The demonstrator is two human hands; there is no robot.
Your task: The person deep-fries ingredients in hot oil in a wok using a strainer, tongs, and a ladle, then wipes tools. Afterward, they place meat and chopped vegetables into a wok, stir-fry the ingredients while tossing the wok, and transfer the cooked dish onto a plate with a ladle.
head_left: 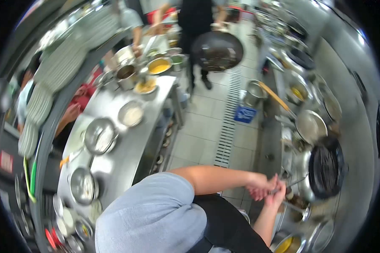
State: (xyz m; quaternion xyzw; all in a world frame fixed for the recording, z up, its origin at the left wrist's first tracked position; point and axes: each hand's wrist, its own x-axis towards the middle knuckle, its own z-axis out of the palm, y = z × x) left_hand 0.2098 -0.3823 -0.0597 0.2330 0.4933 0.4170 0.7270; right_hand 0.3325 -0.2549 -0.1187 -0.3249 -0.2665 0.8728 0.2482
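Observation:
My left hand (259, 188) reaches across to the right side, its fingers bent and blurred against my right hand; what it grips is too small to name. My right hand (277, 197) is closed around the handle of a thin metal utensil (297, 182), which points toward a black ridged pan (326, 167) on the stove side. The two hands meet over the front edge of the stove. Just below them lies a metal ladle (305, 213). A pot (311, 126) stands farther along.
A steel counter (131, 162) on the left holds metal bowls (100, 135) and plates. Stacked white plates (63, 67) line a shelf. A person in a black apron (195, 19) stands ahead beside a large wok (217, 50). A blue crate (245, 114) sits on the floor.

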